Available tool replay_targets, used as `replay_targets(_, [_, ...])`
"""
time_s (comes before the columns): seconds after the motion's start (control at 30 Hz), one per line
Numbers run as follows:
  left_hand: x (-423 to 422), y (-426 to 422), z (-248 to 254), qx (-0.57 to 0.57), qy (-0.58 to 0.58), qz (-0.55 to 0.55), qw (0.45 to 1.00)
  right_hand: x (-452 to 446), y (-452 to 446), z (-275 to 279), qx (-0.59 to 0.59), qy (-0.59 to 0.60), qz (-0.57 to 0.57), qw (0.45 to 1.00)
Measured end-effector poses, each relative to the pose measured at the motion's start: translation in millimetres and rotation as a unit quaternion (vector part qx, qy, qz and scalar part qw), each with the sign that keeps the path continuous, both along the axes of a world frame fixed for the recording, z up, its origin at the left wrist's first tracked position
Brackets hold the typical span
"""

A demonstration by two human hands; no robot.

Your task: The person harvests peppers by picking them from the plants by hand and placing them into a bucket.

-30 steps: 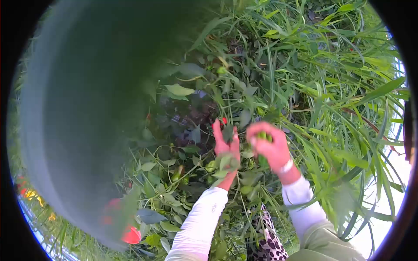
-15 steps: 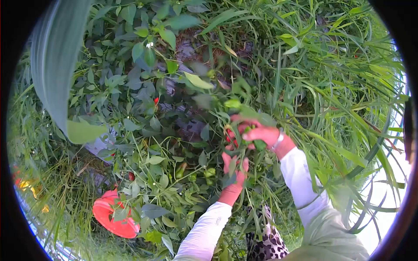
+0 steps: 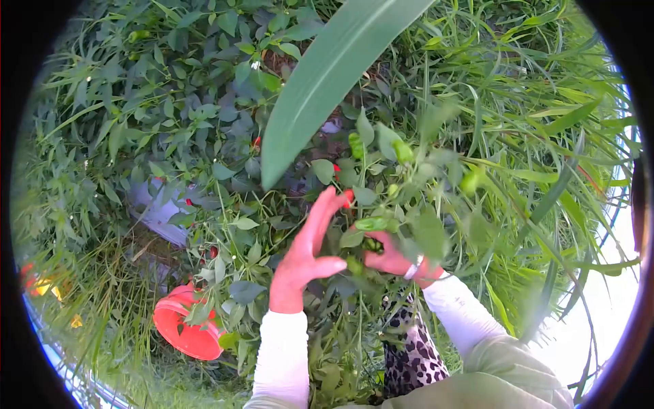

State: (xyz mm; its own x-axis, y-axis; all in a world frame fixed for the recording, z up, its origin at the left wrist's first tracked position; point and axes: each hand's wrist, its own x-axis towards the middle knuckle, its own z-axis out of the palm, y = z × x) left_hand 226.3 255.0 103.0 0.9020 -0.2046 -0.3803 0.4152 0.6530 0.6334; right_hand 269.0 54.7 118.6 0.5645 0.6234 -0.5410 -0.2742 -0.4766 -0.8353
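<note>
head view: right hand (image 3: 391,258) clutches glossy green peppers (image 3: 372,245).

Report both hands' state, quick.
Left hand: open, fingers extended and thumb spread, with nothing visibly held.
Right hand: closed, fingers curled around green peppers; leaves partly hide the grip.

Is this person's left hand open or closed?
Open: the left hand has its fingers stretched out and its thumb spread well apart from them.
</note>
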Motion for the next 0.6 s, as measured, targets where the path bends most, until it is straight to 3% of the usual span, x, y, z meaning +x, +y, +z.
replay_targets(0.07, [13,6,5,0.171,0.007,-0.081,0.982,-14,5,-1,0.029,0.075,-0.076,0.994])
replay_targets(0.1, [21,1,11,0.253,-0.021,-0.080,0.964,-3,11,-5,-0.098,-0.068,0.133,0.984])
replay_targets(0.13, [28,-1,20,0.250,-0.020,-0.082,0.965,-10,12,-12,-0.101,-0.066,0.132,0.984])
replay_targets(0.2, [33,-5,37,0.299,-0.042,-0.226,0.926,-35,3,-37,-0.026,0.138,-0.117,0.983])
replay_targets(0.27, [21,-9,40,0.236,0.003,-0.212,0.948,-48,-10,-34,-0.014,0.127,-0.145,0.981])
replay_targets(0.33, [6,-7,45,0.305,-0.013,-0.235,0.923,-54,-16,0,0.046,0.285,-0.308,0.906])
replay_targets(0.37, [-3,-10,44,0.310,-0.026,-0.205,0.928,-53,-16,25,0.173,0.398,-0.441,0.785])
replay_targets(0.4, [-14,-14,37,0.305,-0.019,-0.208,0.929,-56,-24,27,0.167,0.403,-0.444,0.782])
replay_targets(0.43, [-26,-17,29,0.343,-0.016,-0.185,0.921,-60,-37,27,-0.024,0.228,-0.256,0.939])
replay_targets(0.47, [-34,-20,21,0.383,-0.016,-0.159,0.910,-64,-48,26,-0.207,0.023,-0.028,0.978])
replay_targets(0.5, [-37,-22,19,0.375,0.019,-0.144,0.915,-69,-49,32,-0.163,-0.071,-0.059,0.982])
replay_targets(0.53, [-41,-25,19,0.384,0.017,-0.096,0.918,-74,-55,45,-0.166,-0.065,-0.058,0.982])
replay_targets(0.6, [-44,-23,16,0.369,0.027,-0.103,0.923,-72,-65,79,-0.136,0.071,-0.206,0.966])
